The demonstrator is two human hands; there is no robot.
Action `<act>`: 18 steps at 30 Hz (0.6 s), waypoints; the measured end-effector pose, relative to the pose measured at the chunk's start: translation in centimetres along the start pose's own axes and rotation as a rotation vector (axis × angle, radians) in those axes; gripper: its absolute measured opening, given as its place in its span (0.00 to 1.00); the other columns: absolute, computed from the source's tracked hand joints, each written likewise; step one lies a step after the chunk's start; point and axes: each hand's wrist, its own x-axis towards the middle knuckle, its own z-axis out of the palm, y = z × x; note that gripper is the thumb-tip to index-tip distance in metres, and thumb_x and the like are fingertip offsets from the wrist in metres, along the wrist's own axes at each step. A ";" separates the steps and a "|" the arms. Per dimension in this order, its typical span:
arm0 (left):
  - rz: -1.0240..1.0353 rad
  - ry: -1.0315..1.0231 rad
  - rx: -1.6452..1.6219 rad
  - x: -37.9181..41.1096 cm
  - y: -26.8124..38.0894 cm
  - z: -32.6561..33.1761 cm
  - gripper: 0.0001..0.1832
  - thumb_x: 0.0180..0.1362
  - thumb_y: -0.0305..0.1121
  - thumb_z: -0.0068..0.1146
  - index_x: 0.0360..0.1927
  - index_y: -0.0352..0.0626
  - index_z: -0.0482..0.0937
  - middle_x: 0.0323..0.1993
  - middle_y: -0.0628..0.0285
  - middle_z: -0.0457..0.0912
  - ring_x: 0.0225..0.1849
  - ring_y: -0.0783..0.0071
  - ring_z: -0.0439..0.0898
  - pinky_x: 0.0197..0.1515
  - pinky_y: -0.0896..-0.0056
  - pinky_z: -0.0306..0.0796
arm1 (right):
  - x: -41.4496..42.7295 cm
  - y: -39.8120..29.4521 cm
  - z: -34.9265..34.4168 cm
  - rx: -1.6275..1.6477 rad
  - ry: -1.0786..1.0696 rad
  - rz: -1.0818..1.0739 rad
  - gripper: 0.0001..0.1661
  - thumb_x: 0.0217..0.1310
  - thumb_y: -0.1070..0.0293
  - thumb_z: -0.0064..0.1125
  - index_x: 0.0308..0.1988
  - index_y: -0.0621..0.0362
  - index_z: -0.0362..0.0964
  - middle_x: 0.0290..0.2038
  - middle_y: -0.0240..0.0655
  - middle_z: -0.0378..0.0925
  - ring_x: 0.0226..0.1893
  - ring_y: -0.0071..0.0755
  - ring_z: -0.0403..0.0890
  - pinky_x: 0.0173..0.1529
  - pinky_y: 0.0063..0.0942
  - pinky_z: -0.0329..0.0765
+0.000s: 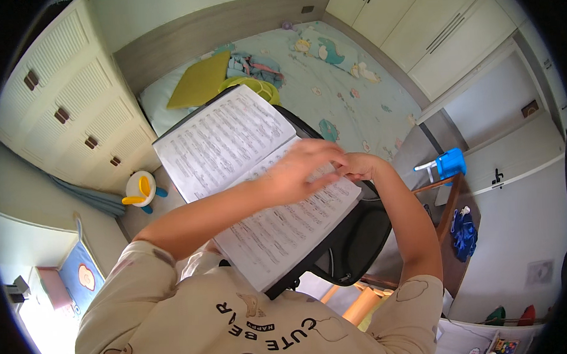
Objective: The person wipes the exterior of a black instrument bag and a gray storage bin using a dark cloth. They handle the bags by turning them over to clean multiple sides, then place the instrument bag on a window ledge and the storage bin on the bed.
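An open book of sheet music (225,141) lies before me on a flat black support (288,281), with dense printed staves on both visible pages. My left hand (302,171), slightly blurred, is over the book near its fold, its fingers towards my right hand. At the book's right edge is my right hand (361,166), wrist bent and fingers turned in towards the left fingertips. The two hands meet or overlap there; whether either holds a page or something small is hidden. Under the book and to its right is an open black zippered case (362,240).
A bed with a patterned sheet (317,90) lies beyond the book, bearing a yellow-green cushion (201,81). To the left are a white chest of drawers (78,86) and a small stool (139,190). A blue chair-like object (449,164) stands right, near a brown wooden frame (455,202).
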 end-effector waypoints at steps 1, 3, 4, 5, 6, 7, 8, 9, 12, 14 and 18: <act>-0.044 0.035 0.089 -1.2 0.1 -2.2 0.17 0.56 0.26 0.63 0.50 0.49 0.77 0.50 0.61 0.80 0.58 0.58 0.74 0.62 0.59 0.63 | 0.2 -0.4 0.5 -0.028 0.023 0.039 0.14 0.53 0.65 0.73 0.40 0.55 0.80 0.27 0.24 0.80 0.14 0.12 0.62 0.19 0.15 0.54; -0.174 0.073 0.147 -4.2 -1.5 -6.9 0.19 0.56 0.19 0.61 0.51 0.45 0.78 0.55 0.59 0.78 0.60 0.60 0.74 0.65 0.62 0.64 | -0.2 -1.5 2.1 -0.074 0.075 0.125 0.16 0.51 0.64 0.75 0.41 0.54 0.81 0.30 0.23 0.80 0.13 0.10 0.58 0.18 0.13 0.50; -0.261 0.102 0.202 -5.4 -2.0 -8.9 0.17 0.57 0.18 0.59 0.50 0.42 0.78 0.54 0.58 0.78 0.59 0.60 0.75 0.64 0.63 0.65 | -1.0 -2.1 3.0 -0.080 0.077 0.106 0.15 0.51 0.61 0.76 0.37 0.55 0.82 0.26 0.20 0.79 0.13 0.08 0.59 0.19 0.13 0.52; -0.372 0.155 0.213 -6.7 -3.2 -10.8 0.15 0.59 0.17 0.57 0.49 0.41 0.78 0.53 0.58 0.78 0.58 0.62 0.75 0.64 0.65 0.65 | -1.1 -2.1 3.2 -0.099 0.098 0.115 0.15 0.51 0.62 0.76 0.37 0.56 0.82 0.27 0.20 0.80 0.14 0.09 0.59 0.19 0.14 0.52; -0.440 0.220 0.220 -8.3 -4.5 -12.7 0.15 0.60 0.17 0.56 0.50 0.41 0.78 0.52 0.59 0.79 0.58 0.64 0.75 0.64 0.68 0.65 | -0.8 -2.1 3.3 -0.122 0.115 0.123 0.16 0.50 0.62 0.77 0.38 0.56 0.82 0.27 0.20 0.80 0.14 0.09 0.58 0.19 0.14 0.52; -0.499 0.268 0.291 -9.9 -5.3 -14.4 0.16 0.60 0.18 0.56 0.51 0.41 0.78 0.52 0.59 0.79 0.58 0.64 0.75 0.64 0.69 0.64 | -0.5 -2.0 3.4 -0.144 0.134 0.131 0.16 0.50 0.62 0.77 0.38 0.56 0.82 0.27 0.20 0.80 0.14 0.09 0.58 0.19 0.15 0.52; -0.513 0.332 0.352 -11.7 -6.6 -15.6 0.16 0.58 0.21 0.59 0.50 0.43 0.78 0.52 0.59 0.79 0.58 0.61 0.75 0.63 0.66 0.66 | -0.1 -1.6 3.4 -0.148 0.160 0.126 0.18 0.48 0.60 0.78 0.38 0.55 0.82 0.26 0.20 0.79 0.14 0.09 0.58 0.20 0.16 0.53; -0.499 0.321 0.432 -13.5 -8.5 -17.3 0.18 0.58 0.23 0.60 0.52 0.44 0.77 0.53 0.58 0.79 0.59 0.59 0.74 0.63 0.64 0.65 | 0.2 -1.2 3.4 -0.151 0.189 0.122 0.21 0.46 0.58 0.80 0.39 0.54 0.82 0.25 0.20 0.78 0.15 0.09 0.58 0.21 0.17 0.53; -0.642 0.317 0.506 -17.7 -11.4 -20.2 0.18 0.61 0.29 0.59 0.56 0.42 0.75 0.52 0.55 0.78 0.58 0.57 0.75 0.62 0.63 0.66 | -1.1 -2.1 5.3 -0.127 0.281 0.111 0.20 0.47 0.59 0.79 0.38 0.55 0.82 0.27 0.21 0.79 0.20 0.12 0.69 0.24 0.17 0.62; -0.754 0.284 0.390 -19.5 -13.2 -21.6 0.19 0.63 0.31 0.58 0.57 0.40 0.74 0.52 0.54 0.79 0.55 0.59 0.76 0.61 0.64 0.68 | -2.1 -2.2 5.6 -0.100 0.321 0.135 0.18 0.48 0.60 0.78 0.37 0.57 0.81 0.29 0.23 0.81 0.24 0.14 0.76 0.26 0.16 0.67; -0.855 0.210 0.148 -20.0 -15.7 -23.2 0.20 0.66 0.34 0.56 0.59 0.38 0.73 0.51 0.55 0.79 0.49 0.66 0.78 0.55 0.67 0.71 | -3.3 1.0 4.0 -0.051 0.345 0.132 0.19 0.49 0.58 0.77 0.38 0.57 0.81 0.29 0.24 0.81 0.25 0.17 0.77 0.29 0.16 0.69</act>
